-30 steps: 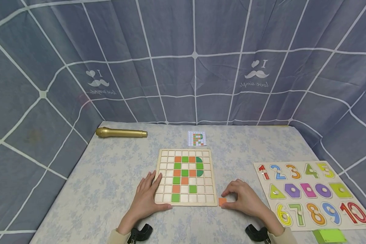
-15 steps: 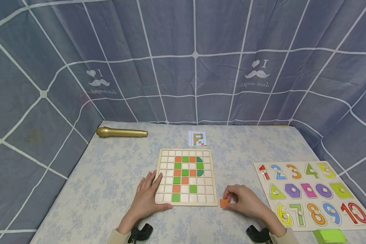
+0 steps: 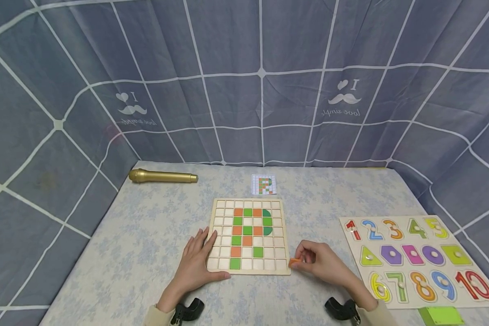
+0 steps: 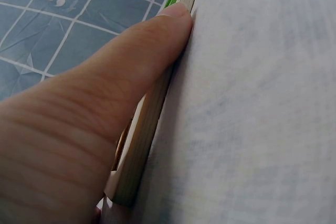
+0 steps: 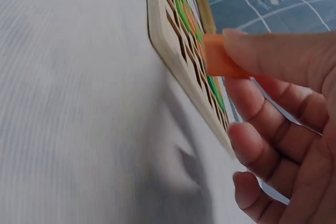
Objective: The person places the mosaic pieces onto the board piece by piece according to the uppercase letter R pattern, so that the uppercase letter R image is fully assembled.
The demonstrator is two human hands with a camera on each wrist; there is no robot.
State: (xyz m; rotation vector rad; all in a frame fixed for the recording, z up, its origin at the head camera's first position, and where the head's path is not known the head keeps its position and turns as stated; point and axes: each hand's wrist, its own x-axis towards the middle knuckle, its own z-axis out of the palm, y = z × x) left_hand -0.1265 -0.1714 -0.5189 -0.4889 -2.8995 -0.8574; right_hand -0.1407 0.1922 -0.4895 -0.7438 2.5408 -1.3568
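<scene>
A wooden grid board (image 3: 269, 265) lies on the table with orange and green tiles in several of its cells. My left hand (image 3: 195, 260) rests at the board's left front corner, fingers along the left edge and thumb on the front edge; the left wrist view shows that thumb (image 4: 152, 35) against the rim. Just off the board's right front corner, my right hand (image 3: 323, 262) pinches an orange square tile (image 5: 218, 56) between thumb and fingers, raised above the table. Behind the board lies a small pattern card (image 3: 263, 184) printed with an orange and green figure.
At the back left lies a gold microphone (image 3: 163, 176). A puzzle board with numbers and shapes (image 3: 350, 246) covers the right side of the table, with a bright green block (image 3: 440, 315) at its front edge. Grey gridded cloth (image 3: 236, 104) hangs around the table.
My right hand first drew the orange tile slightly right, then lifted and tilted it and came left to the board's edge. My left hand has stayed in place.
</scene>
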